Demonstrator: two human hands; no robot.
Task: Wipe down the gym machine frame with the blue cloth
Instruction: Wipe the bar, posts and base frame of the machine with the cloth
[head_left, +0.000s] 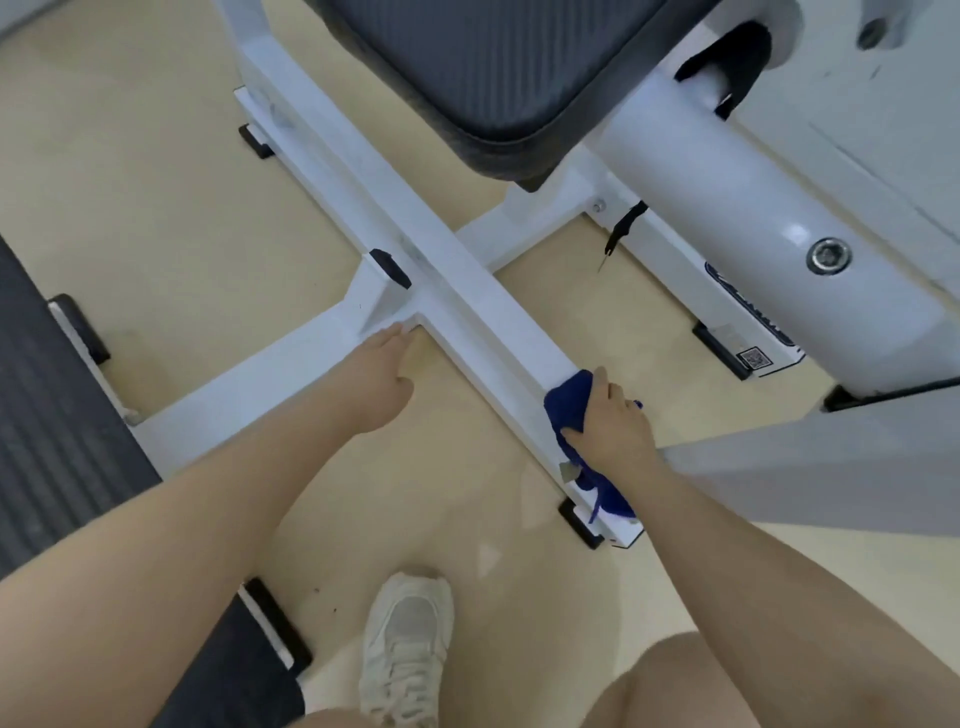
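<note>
— Where is the blue cloth (571, 402) at this moment?

— Bunched on the near end of the long white bar of the gym machine frame (467, 291), close to the black foot (581, 522) at that end. The right hand (613, 426) presses down on it, fingers (601, 379) curled over the top of the bundle and the thumb along its near side; a loose tail of cloth hangs past the wrist toward the bar's end.

— And the left hand (376, 376)?

— It rests on the cross bar just where that meets the long bar. Its fingers lie straight and together, tips touching the white metal, holding nothing.

— Anything else nearby?

— A dark padded seat (493, 78) sits above the frame, and a white sneaker (405, 644) stands on the beige floor (156, 208) below the hands.
</note>
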